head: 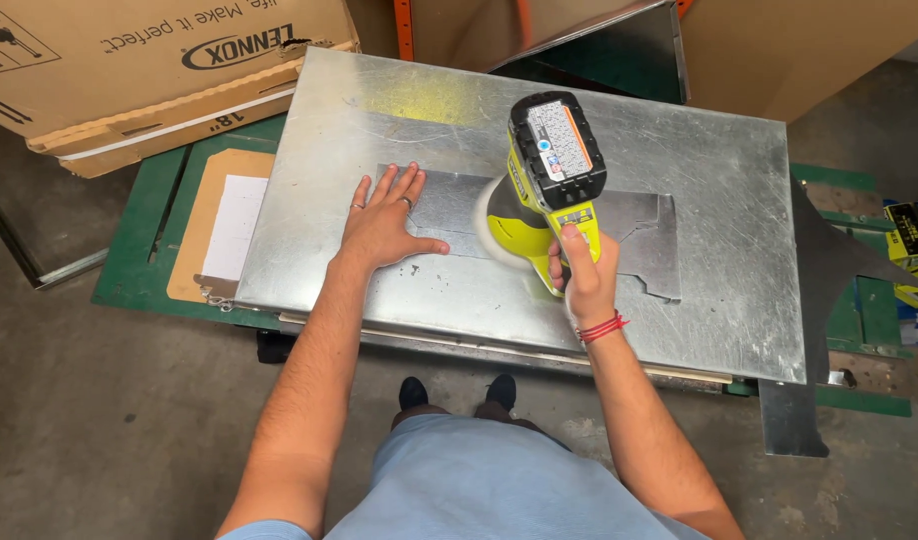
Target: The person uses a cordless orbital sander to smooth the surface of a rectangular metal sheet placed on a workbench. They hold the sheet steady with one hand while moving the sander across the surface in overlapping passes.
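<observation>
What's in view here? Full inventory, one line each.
cordless sander: 1, yellow-green and black, pad down on the metal strip
metal strip: 1, grey, notched right end, flat on the big sheet
big metal sheet: 1, galvanised grey, lying on the green table
green table: 1, under the sheet
cardboard box: 1, brown, top left
cardboard panel: 1, tan with a white sheet on it, left on the table
metal offcut: 1, dark grey, pointed, right of the sheet
yellow box: 1, far right edge
left hand: flat on the strip's left end, rings on
right hand: gripping the sander's handle, red wrist cord
</observation>
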